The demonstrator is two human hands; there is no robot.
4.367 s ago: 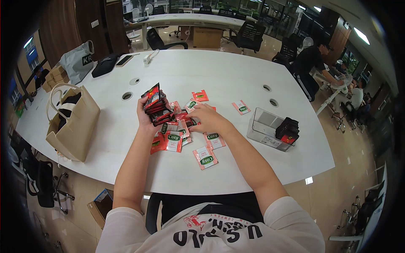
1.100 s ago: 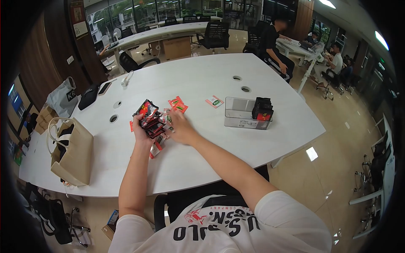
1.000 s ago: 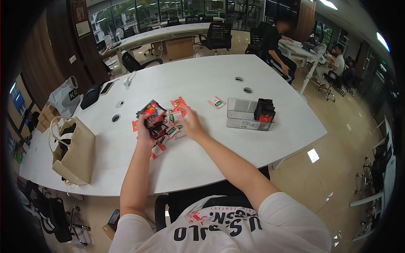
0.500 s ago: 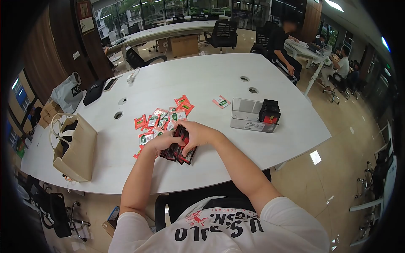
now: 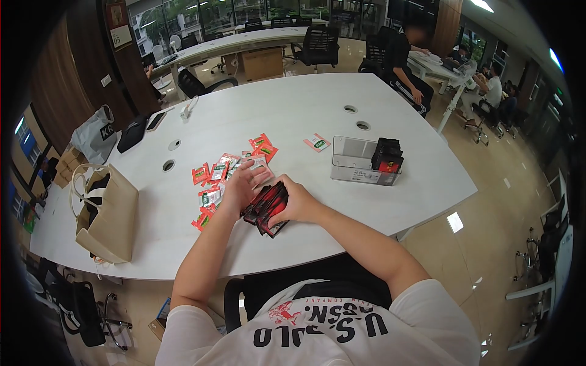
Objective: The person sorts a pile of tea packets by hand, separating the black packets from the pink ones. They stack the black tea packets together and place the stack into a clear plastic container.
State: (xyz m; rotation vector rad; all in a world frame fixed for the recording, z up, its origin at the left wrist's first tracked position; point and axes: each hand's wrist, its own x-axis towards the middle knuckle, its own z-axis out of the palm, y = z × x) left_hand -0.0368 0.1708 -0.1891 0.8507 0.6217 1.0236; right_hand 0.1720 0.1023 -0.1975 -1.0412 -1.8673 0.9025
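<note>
My right hand [image 5: 298,201] is wrapped round a bunch of black and red sachets [image 5: 267,206] near the front of the table, its thumb across the near side. Fingers spread and palm turned up, my left hand [image 5: 240,188] is at the left edge of that bunch. Behind and beside it lie several loose red and white sachets with green labels [image 5: 209,197], partly hidden by the hand. Farther right stands a clear plastic organizer [image 5: 355,173]. Upright black sachets [image 5: 387,156] fill its right compartment. One red and white sachet [image 5: 317,143] lies by itself left of the organizer.
A cream tote bag [image 5: 116,213] stands at the left of the white table [image 5: 244,116]. Behind it are a grey bag [image 5: 96,135], a black pouch [image 5: 134,134] and a phone [image 5: 156,121]. A person [image 5: 403,67] sits beyond the far right edge.
My left hand has come off the black sachets and spread its fingers. My right hand keeps its hold, and the bunch has turned and shifted slightly right.
</note>
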